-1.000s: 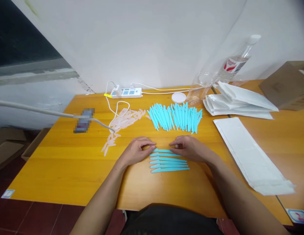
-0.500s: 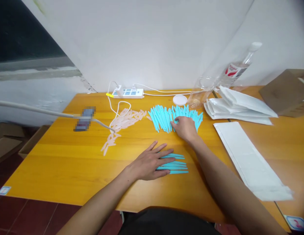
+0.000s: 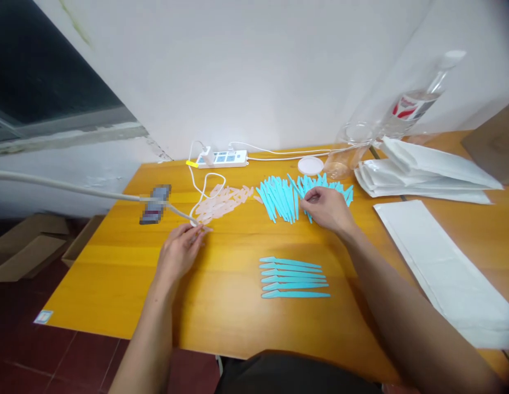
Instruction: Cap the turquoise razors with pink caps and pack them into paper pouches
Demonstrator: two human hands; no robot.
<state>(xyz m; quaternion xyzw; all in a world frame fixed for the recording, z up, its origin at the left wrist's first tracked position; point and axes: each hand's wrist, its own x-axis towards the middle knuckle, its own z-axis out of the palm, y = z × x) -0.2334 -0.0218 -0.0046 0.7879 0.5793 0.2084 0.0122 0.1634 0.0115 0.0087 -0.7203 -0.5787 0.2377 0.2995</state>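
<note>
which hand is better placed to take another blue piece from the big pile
The right hand. Its fingers rest on the near edge of the blue pile and seem to pinch one piece. The left hand sits by the pink pieces, well apart from the blue pile.

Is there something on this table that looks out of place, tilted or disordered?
Mostly small disorder. The clear jar lies on its side, its white lid off beside it. The pink pieces lie scattered near the left hand, unlike the neat row of blue pieces. The right hand rests on the loose blue pile.
</note>
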